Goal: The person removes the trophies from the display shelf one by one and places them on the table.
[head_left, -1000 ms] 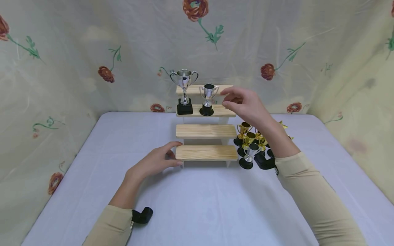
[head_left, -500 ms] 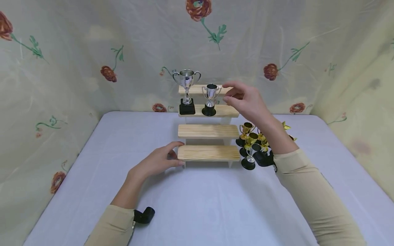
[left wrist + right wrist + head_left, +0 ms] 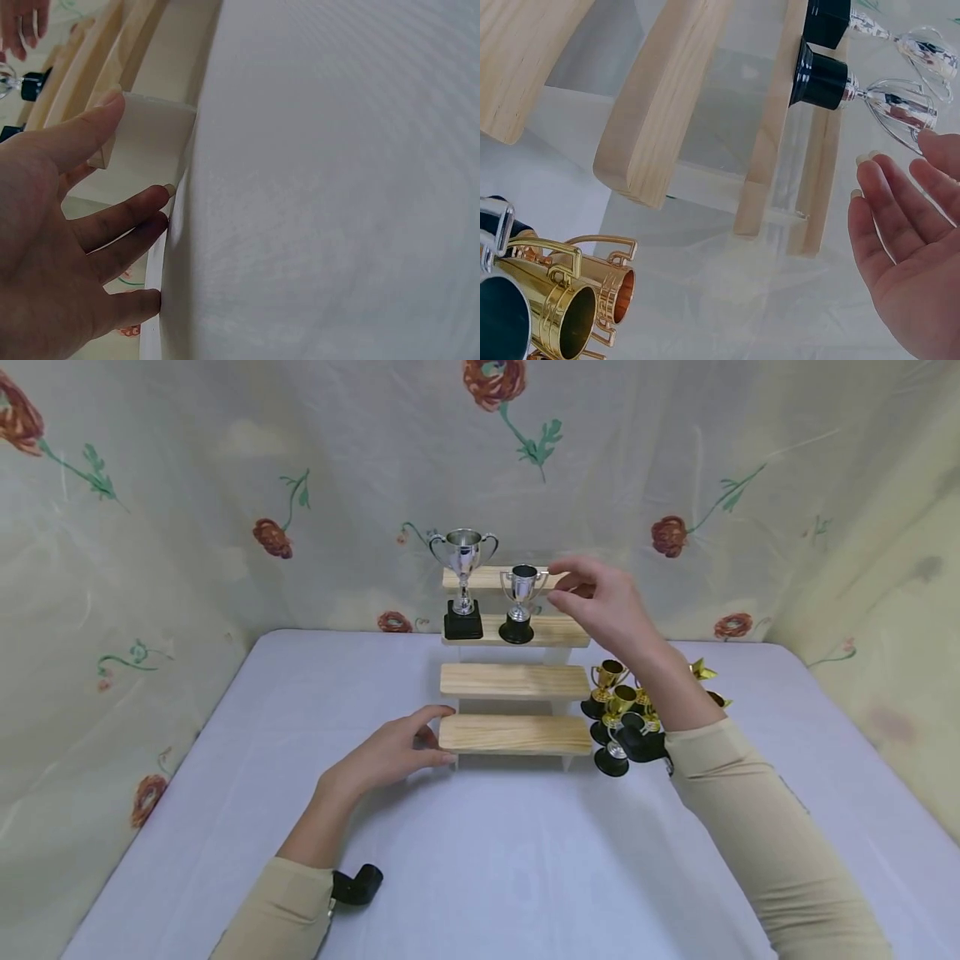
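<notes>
In the head view my left hand (image 3: 393, 747) grips the left end of the lowest step of a tiered wooden display stand (image 3: 513, 733); in the left wrist view its thumb (image 3: 105, 112) lies on the board's front. On the third step stand a small silver trophy cup (image 3: 522, 583) with a round black base and, left of it, a taller silver trophy (image 3: 463, 556) on a square base. Beside the small cup's right handle is my right hand (image 3: 600, 606), fingers loosely bent; its index fingertip is right at the handle. Both trophies stand upright.
Right of the stand, partly hidden by the right forearm, several gold trophies (image 3: 619, 702) and a silver one (image 3: 613, 750) stand on the white-covered table (image 3: 480, 860). A flowered curtain (image 3: 360, 452) hangs behind. Each wrist wears a black camera.
The whole scene shifts slightly right as the head turns. My right fingertips come a little closer to the small cup's handle; my left hand stays on the stand.
</notes>
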`<state>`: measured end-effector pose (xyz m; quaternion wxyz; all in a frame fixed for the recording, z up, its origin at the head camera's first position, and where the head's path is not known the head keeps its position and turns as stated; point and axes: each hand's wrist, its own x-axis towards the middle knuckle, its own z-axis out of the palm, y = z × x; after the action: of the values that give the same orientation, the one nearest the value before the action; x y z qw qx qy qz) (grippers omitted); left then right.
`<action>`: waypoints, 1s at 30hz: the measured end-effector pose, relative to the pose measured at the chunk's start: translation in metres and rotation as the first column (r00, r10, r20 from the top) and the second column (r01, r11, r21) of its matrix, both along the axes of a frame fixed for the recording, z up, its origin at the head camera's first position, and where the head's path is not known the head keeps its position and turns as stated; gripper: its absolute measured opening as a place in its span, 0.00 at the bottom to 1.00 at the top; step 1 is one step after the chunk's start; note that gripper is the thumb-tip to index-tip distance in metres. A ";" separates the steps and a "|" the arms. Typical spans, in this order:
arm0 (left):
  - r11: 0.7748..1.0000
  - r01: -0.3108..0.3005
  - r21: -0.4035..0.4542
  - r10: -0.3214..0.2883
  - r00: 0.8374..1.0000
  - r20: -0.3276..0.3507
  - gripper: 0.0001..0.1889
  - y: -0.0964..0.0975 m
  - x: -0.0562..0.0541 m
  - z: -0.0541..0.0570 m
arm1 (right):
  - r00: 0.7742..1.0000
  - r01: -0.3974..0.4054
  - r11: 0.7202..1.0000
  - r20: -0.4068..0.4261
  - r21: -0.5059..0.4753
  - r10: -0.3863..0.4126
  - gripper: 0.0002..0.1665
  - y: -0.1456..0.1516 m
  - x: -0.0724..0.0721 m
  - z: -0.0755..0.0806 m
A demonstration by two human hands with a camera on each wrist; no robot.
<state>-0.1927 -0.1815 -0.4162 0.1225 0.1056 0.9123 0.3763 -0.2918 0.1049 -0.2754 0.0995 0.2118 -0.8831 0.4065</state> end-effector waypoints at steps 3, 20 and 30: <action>1.000 -0.001 0.000 0.001 1.000 0.002 0.36 0.000 0.000 0.001 | 1.000 0.003 1.000 0.002 0.000 -0.003 0.19 -0.001 -0.001 -0.001; 1.000 0.003 0.007 -0.003 1.000 -0.002 0.35 0.000 0.002 0.004 | 1.000 0.026 0.999 0.019 -0.046 -0.025 0.18 -0.008 -0.004 0.001; 1.000 -0.016 0.002 0.016 1.000 0.009 0.35 0.000 0.000 0.001 | 0.996 0.064 0.997 0.068 -0.035 -0.062 0.17 -0.015 -0.007 0.004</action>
<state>-0.1922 -0.1818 -0.4152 0.1235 0.0967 0.9121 0.3788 -0.2987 0.0900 -0.2710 0.0867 0.1684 -0.8845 0.4264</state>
